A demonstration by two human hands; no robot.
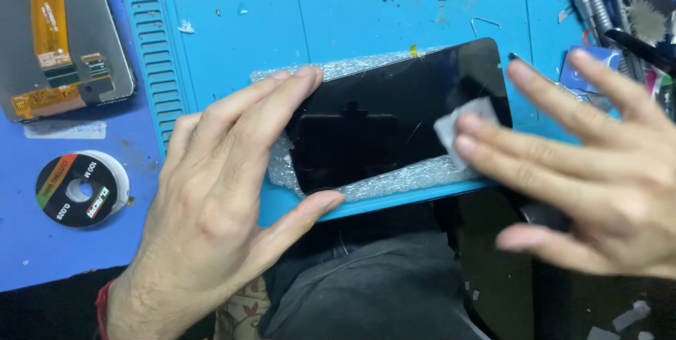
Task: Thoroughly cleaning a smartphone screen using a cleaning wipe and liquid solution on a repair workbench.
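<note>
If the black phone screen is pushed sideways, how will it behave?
The phone screen looks rigid, glossy, probably slippery. It lies on bubble wrap, which may cushion yet let it shift. The left hand braces one end, so it likely stays.

Blue mat (366,9), bubble wrap (394,184), wire spool (82,189)
</note>
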